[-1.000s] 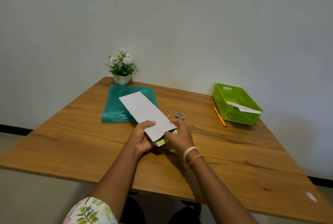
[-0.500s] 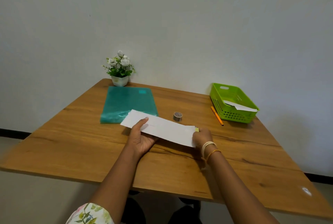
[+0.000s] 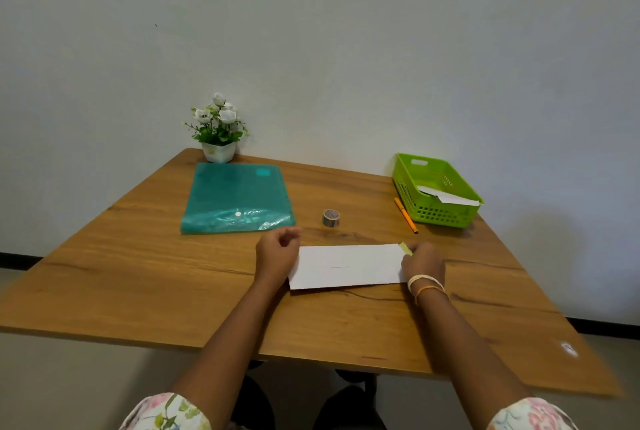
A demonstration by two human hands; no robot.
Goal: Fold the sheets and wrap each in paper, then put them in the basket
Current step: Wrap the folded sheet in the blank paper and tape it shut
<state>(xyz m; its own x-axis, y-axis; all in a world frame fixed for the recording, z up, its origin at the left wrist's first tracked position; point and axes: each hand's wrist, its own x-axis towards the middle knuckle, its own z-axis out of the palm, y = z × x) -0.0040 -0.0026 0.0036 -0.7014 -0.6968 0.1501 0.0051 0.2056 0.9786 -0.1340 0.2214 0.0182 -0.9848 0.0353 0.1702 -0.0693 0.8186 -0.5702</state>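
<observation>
Your white paper (image 3: 346, 266) lies flat on the table (image 3: 138, 277), near its front middle. Your left hand (image 3: 277, 251) rests at its left end, fingers loosely curled, grasping nothing. Your right hand (image 3: 423, 261) pinches the right end, where a yellow sheet (image 3: 405, 249) peeks out. The basket (image 3: 434, 187) stands far right.

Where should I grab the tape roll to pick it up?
Probably from above, pinching its curved outer wall on two opposite sides. The tape roll lies flat on the table, hole up, with free space all round, so nothing blocks fingers coming straight down.
</observation>
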